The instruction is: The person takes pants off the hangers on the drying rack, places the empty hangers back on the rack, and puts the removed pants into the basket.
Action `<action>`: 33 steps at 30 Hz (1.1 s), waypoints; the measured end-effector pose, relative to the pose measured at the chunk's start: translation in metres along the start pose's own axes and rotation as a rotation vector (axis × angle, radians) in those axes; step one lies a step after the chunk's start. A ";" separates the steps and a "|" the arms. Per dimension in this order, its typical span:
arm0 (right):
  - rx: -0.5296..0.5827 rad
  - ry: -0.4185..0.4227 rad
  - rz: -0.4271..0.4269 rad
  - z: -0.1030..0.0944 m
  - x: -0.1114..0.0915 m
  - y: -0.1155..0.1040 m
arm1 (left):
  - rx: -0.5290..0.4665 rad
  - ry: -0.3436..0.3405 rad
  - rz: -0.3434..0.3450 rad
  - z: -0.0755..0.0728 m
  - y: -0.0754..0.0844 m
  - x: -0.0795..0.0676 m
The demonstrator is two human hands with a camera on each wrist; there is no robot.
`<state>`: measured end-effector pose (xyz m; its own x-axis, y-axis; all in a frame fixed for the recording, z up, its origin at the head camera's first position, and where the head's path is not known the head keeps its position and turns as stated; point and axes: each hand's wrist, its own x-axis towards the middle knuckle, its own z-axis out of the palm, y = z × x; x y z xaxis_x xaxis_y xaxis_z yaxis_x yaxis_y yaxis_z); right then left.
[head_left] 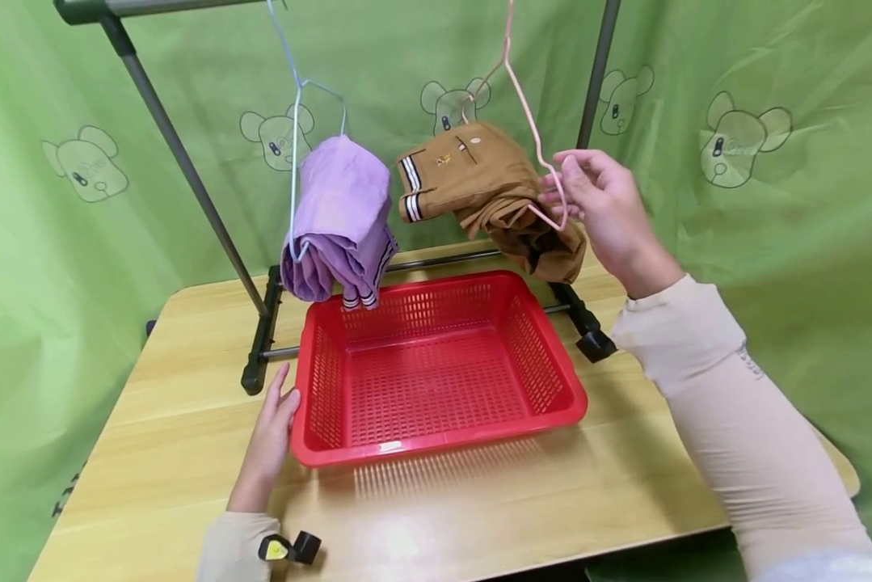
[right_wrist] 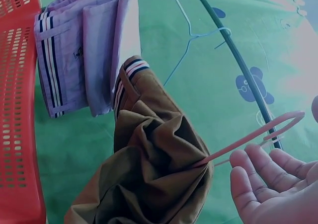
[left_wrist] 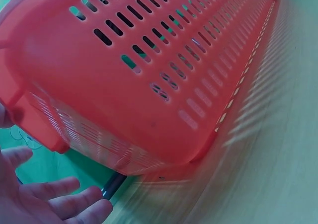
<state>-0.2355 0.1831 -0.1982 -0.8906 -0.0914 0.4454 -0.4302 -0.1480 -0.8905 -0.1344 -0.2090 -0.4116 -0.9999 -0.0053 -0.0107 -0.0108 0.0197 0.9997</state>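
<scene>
A red plastic basket point(head_left: 436, 440) stands on the table. My left hand point(head_left: 270, 440) is at its left rim, fingers stretched out; in the left wrist view the fingers point(left_wrist: 64, 199) extend beside the basket wall point(left_wrist: 99, 85). Brown trousers point(head_left: 479, 174) with a striped waistband hang bunched on a pink hanger point(head_left: 524, 105). Beside the hanger's right end is my right hand point(head_left: 610, 206), its fingers point(right_wrist: 271, 172) loosely extended and not closed round the wire. Folded purple trousers point(head_left: 344, 190) hang on a blue hanger point(head_left: 295, 137) to the left.
A dark metal rack point(head_left: 181, 162) stands on the wooden table point(head_left: 188, 388), its feet beside and behind the basket. Green cloth point(head_left: 770, 242) with cartoon mouse heads hangs behind. The hanging trousers are over the basket's back edge.
</scene>
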 end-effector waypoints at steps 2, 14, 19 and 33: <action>0.006 -0.006 -0.004 0.002 0.001 -0.002 | -0.009 -0.001 0.008 0.001 -0.001 0.001; 0.195 -0.026 0.162 0.011 0.008 -0.012 | 0.009 -0.014 0.043 0.003 -0.001 0.001; 0.280 0.014 0.242 0.014 0.012 -0.009 | 0.010 -0.027 0.052 0.002 -0.004 -0.001; 0.301 0.115 0.390 0.020 0.029 -0.012 | 0.003 -0.041 0.065 0.003 -0.007 -0.005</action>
<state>-0.2535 0.1628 -0.1729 -0.9943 -0.0897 0.0569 -0.0160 -0.4032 -0.9150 -0.1296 -0.2058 -0.4187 -0.9979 0.0372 0.0532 0.0540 0.0219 0.9983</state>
